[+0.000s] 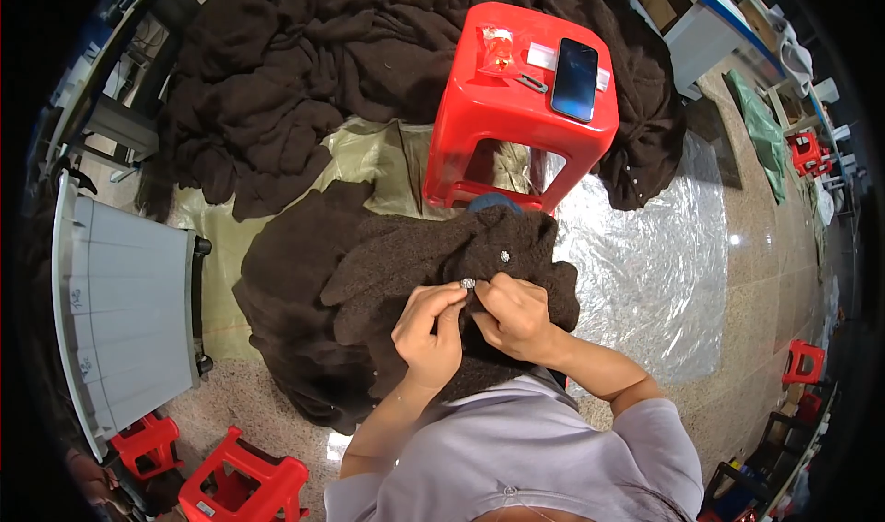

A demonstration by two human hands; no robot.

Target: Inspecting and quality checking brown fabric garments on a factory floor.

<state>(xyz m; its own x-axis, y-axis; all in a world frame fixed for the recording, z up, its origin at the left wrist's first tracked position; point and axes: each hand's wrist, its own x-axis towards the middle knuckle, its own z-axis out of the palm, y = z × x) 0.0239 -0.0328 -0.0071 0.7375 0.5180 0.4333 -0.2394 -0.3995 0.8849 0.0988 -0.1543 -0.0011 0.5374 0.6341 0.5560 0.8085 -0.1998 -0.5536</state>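
Observation:
A dark brown knitted garment [415, 255] lies bunched across my lap. My left hand [429, 328] is closed, its thumb and index finger pinching a small sparkly silver button [467, 283] at the cloth. Close against it from the other side, my right hand [514, 312] is also closed, fingertips pressed together beside the button. What these fingertips hold is too small to make out. Just beyond, a second silver button [505, 256] shows on the same cloth.
Ahead stands a red plastic stool [516, 107] with a phone [575, 79], a small clear packet [498, 52] and small metal snips [532, 83]. More brown cloth [277, 79] heaps behind it. A grey wheeled bin [134, 310] is at left; plastic sheeting [654, 282] covers floor at right.

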